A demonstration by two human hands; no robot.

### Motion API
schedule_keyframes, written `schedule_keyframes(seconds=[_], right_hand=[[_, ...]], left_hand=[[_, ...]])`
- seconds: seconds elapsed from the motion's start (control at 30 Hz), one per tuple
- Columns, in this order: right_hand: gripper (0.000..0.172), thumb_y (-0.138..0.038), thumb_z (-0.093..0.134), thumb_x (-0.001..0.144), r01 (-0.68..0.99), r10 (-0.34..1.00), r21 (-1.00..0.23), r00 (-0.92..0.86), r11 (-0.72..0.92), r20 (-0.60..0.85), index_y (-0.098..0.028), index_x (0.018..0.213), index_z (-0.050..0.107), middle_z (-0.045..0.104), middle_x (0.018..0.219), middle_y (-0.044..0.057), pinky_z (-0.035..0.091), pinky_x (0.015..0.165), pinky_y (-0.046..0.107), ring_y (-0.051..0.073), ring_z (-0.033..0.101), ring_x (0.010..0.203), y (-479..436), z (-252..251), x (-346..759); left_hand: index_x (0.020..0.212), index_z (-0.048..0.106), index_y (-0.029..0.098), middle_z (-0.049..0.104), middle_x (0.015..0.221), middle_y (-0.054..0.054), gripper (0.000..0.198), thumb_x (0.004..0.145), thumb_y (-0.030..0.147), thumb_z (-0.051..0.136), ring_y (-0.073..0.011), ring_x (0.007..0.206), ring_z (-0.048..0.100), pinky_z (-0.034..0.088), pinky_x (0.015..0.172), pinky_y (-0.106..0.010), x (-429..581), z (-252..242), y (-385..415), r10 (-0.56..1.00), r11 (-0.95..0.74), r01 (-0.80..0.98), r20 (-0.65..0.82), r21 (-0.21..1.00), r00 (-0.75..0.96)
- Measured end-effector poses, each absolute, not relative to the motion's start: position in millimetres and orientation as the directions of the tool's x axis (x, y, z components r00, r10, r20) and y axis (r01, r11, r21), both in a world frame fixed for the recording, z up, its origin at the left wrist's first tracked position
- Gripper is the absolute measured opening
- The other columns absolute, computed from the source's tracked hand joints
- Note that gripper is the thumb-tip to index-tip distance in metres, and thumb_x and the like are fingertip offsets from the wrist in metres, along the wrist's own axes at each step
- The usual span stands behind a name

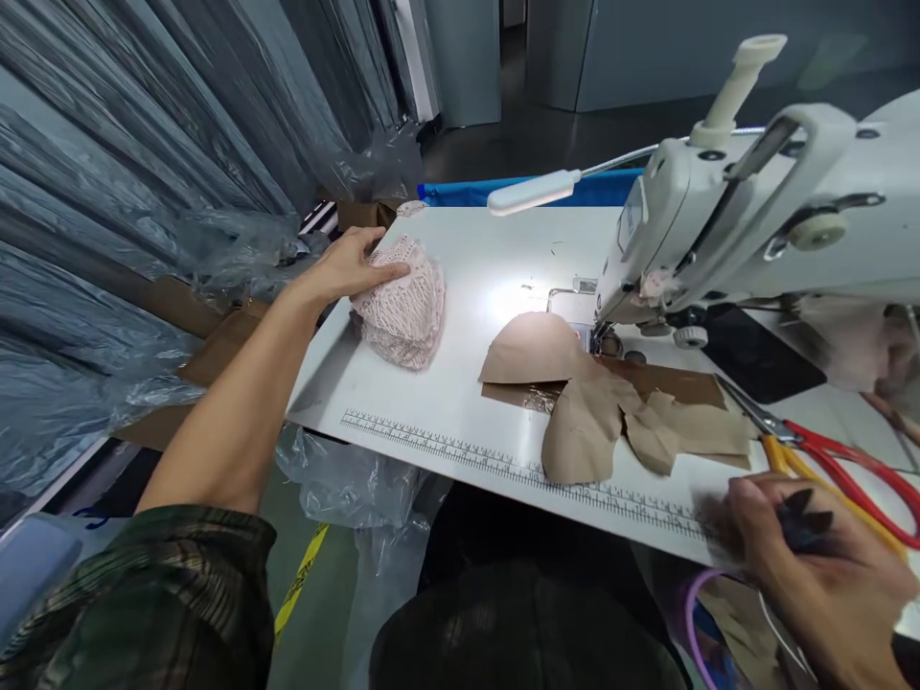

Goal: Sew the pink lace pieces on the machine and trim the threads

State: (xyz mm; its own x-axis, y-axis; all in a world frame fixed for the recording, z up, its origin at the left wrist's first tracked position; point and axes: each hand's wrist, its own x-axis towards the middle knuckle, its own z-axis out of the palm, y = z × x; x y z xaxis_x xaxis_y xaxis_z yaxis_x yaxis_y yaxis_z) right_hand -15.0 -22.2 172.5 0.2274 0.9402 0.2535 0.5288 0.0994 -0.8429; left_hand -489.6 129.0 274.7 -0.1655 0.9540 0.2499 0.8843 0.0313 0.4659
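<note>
My left hand (363, 262) grips the upper left edge of a stack of pale pink lace pieces (402, 316), thumb on top and the other fingers partly hidden at its far side. The stack lies on the left part of the white sewing table (460, 383). At the lower right, my right hand (826, 565) is closed round a small dark tool with pointed ends (803, 520); its exact kind is blurred. Beside that hand lie red-handled scissors (855, 470) and a yellow handle (780, 455). Beige cut fabric pieces (586, 431) spread out below the needle area.
A white sewing machine (747, 211) stands at the right, with a lamp (533, 192) reaching over the table. A printed ruler (503, 465) runs along the front edge. A dark flat object (766, 355) lies under the machine arm. Plastic sheeting (345, 479) hangs below the table's left side.
</note>
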Motion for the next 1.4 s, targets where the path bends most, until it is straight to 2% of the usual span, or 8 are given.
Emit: schedule_keyframes(seconds=[0.17, 0.3, 0.47, 0.63, 0.83, 1.07, 1.23, 1.4], right_hand=[[0.03, -0.05, 0.067, 0.08, 0.525, 0.951, -0.842, 0.183, 0.12, 0.25, -0.027, 0.067, 0.054, 0.058, 0.065, -0.001, 0.042, 0.053, 0.032, 0.016, 0.05, 0.053, -23, 175, -19], [0.029, -0.044, 0.066, 0.083, 0.549, 0.945, -0.821, 0.157, 0.159, 0.288, -0.024, 0.067, 0.053, 0.057, 0.065, -0.002, 0.041, 0.05, 0.028, 0.014, 0.048, 0.052, -22, 168, -16], [0.025, -0.034, 0.065, 0.086, 0.446, 0.929, -0.868, 0.177, 0.218, 0.325, -0.022, 0.068, 0.052, 0.053, 0.06, -0.003, 0.037, 0.047, 0.025, 0.012, 0.044, 0.05, -18, 164, -15], [0.025, -0.029, 0.062, 0.088, 0.3, 0.951, -0.936, 0.185, 0.186, 0.249, -0.021, 0.068, 0.049, 0.049, 0.061, -0.003, 0.037, 0.047, 0.022, 0.01, 0.042, 0.052, -16, 170, -16], [0.023, -0.024, 0.058, 0.09, 0.142, 0.966, -0.968, 0.126, 0.207, 0.225, -0.021, 0.07, 0.046, 0.041, 0.057, -0.006, 0.032, 0.045, 0.021, 0.008, 0.036, 0.049, -14, 170, -16], [0.02, -0.021, 0.057, 0.087, 0.124, 0.982, -0.977, 0.061, 0.172, 0.181, -0.022, 0.072, 0.043, 0.035, 0.057, -0.007, 0.03, 0.046, 0.021, 0.009, 0.033, 0.05, -14, 167, -20], [0.011, -0.025, 0.056, 0.087, 0.134, 0.991, -0.986, 0.071, 0.102, 0.112, -0.023, 0.091, 0.046, 0.05, 0.066, -0.005, 0.039, 0.05, 0.023, 0.01, 0.045, 0.053, -13, 165, -23], [0.035, -0.019, 0.053, 0.086, 0.275, 0.966, -0.942, 0.113, 0.194, 0.232, -0.022, 0.12, 0.043, 0.06, 0.098, 0.007, 0.053, 0.074, 0.034, 0.019, 0.063, 0.084, -10, 161, -25]], left_hand=[[0.145, 0.04, 0.008, 0.038, 0.151, -0.019, 0.084, 0.081, 0.057, 0.065, -0.0372, 0.138, 0.038, 0.029, 0.115, -0.048, -456, 277, 119, 0.955, 0.05, 0.957, 0.267, 0.284, -0.129], [0.15, 0.032, 0.022, 0.028, 0.156, -0.017, 0.09, 0.078, 0.067, 0.061, -0.044, 0.142, 0.028, 0.025, 0.112, -0.059, -440, 251, 118, 0.988, 0.118, 0.987, 0.084, 0.113, -0.128], [0.149, 0.033, 0.021, 0.041, 0.144, -0.017, 0.076, 0.087, 0.062, 0.05, -0.0391, 0.133, 0.039, 0.034, 0.107, -0.052, -450, 238, 121, 0.997, 0.068, 0.996, 0.031, 0.061, -0.069], [0.147, 0.035, 0.017, 0.039, 0.142, -0.017, 0.072, 0.088, 0.056, 0.051, -0.0374, 0.133, 0.039, 0.031, 0.11, -0.048, -440, 253, 123, 0.992, 0.126, 0.992, -0.029, 0.005, -0.126], [0.148, 0.029, 0.019, 0.038, 0.142, -0.014, 0.075, 0.089, 0.063, 0.043, -0.0332, 0.133, 0.036, 0.029, 0.111, -0.049, -428, 257, 124, 0.99, 0.112, 0.992, -0.083, -0.064, -0.118], [0.148, 0.025, 0.013, 0.038, 0.139, -0.015, 0.08, 0.09, 0.068, 0.032, -0.0323, 0.134, 0.033, 0.028, 0.112, -0.048, -420, 263, 124, 0.989, 0.061, 0.992, -0.125, -0.111, -0.075], [0.148, 0.028, 0.012, 0.042, 0.139, -0.015, 0.088, 0.087, 0.074, 0.024, -0.0348, 0.13, 0.037, 0.031, 0.109, -0.048, -424, 258, 128, 0.994, 0.093, 0.985, -0.045, -0.145, -0.1], [0.153, 0.018, 0.011, 0.041, 0.144, -0.019, 0.087, 0.089, 0.07, 0.018, -0.0351, 0.128, 0.042, 0.038, 0.103, -0.046, -435, 252, 133, 0.99, 0.113, 0.969, -0.054, -0.219, -0.128]])
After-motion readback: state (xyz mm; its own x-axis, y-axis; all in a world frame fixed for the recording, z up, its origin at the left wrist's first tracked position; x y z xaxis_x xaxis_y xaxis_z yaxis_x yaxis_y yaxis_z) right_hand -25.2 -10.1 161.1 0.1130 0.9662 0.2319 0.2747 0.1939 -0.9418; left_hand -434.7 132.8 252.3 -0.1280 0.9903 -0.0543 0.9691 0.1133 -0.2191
